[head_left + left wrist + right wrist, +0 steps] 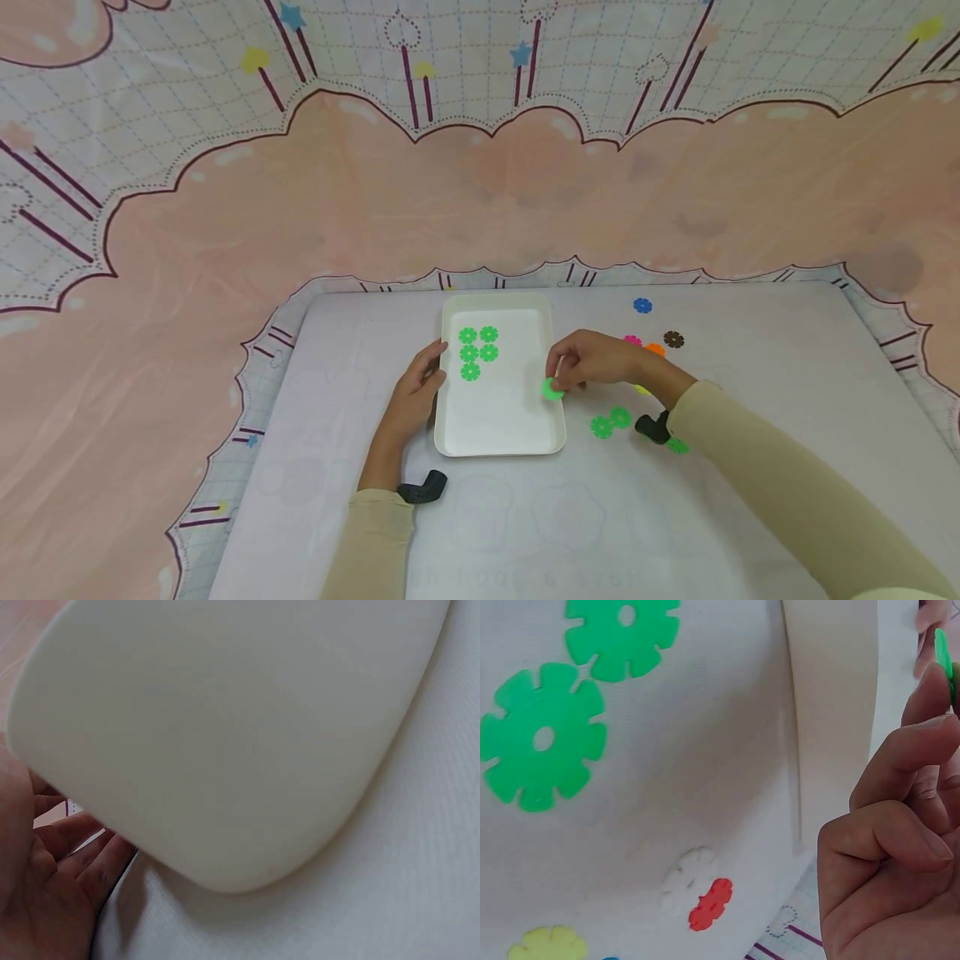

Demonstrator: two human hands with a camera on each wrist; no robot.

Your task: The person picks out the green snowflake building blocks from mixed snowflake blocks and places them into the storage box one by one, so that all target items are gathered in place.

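Observation:
A white tray (498, 425) lies on the table, with several green notched discs (469, 353) grouped in its upper left part. At its left edge, my left hand (408, 396) holds the rim; in the left wrist view some fingertips are hidden behind the tray wall (225, 750). Thumb and fingers of my right hand (596, 358) pinch another green disc (552, 389) over the tray's right rim. That pinched disc (943, 652) shows nearly edge-on in the right wrist view, beside the right hand (900, 825). Loose green discs (602, 427) lie right of the tray.
Farther right are a blue disc (642, 306), a brown disc (673, 339), a pink disc (632, 340) and an orange disc (656, 350). Below the right forearm lies another green disc (678, 446). A red disc (710, 904) overlaps a white one (686, 881) in the right wrist view.

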